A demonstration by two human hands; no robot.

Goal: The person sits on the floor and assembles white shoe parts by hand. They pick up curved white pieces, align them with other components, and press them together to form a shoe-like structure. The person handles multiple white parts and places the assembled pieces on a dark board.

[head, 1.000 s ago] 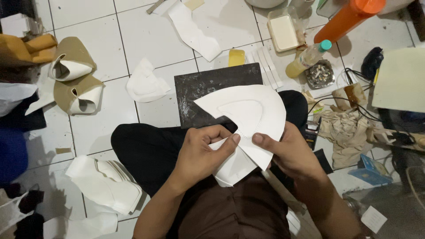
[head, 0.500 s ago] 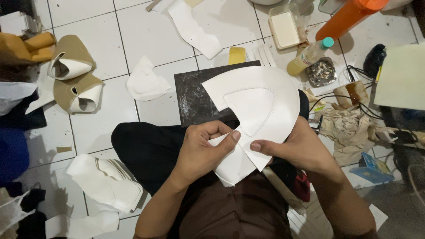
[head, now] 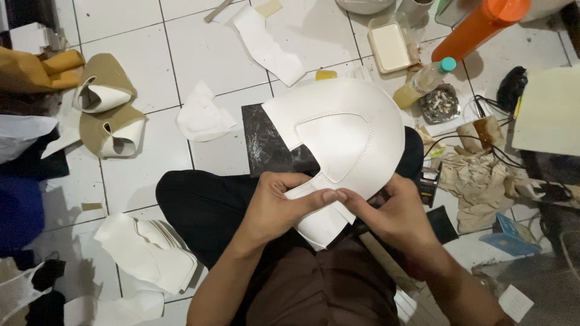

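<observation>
Both hands hold a large white curved leather piece (head: 350, 130) over my lap, flat side up, with a stitched tongue-shaped outline in its middle. My left hand (head: 279, 202) pinches its lower edge between thumb and fingers. My right hand (head: 389, 208) pinches the same edge, and the fingertips of both hands meet there. A second white piece (head: 319, 224) hangs under the first, below my hands. A dark square slab (head: 269, 142) lies on the tiled floor just beyond the leather piece.
Tan and white folded pieces (head: 109, 111) lie at the left, a stack of white cut pieces (head: 148, 256) at the lower left. An orange bottle (head: 480, 27), a small yellow bottle (head: 423, 84), a tray (head: 389, 48), cables and rags crowd the right.
The white piece has turned to lie flatter and face up, showing its stitched outline. My right hand has moved in, so its fingertips now meet the left hand's at the lower edge.
</observation>
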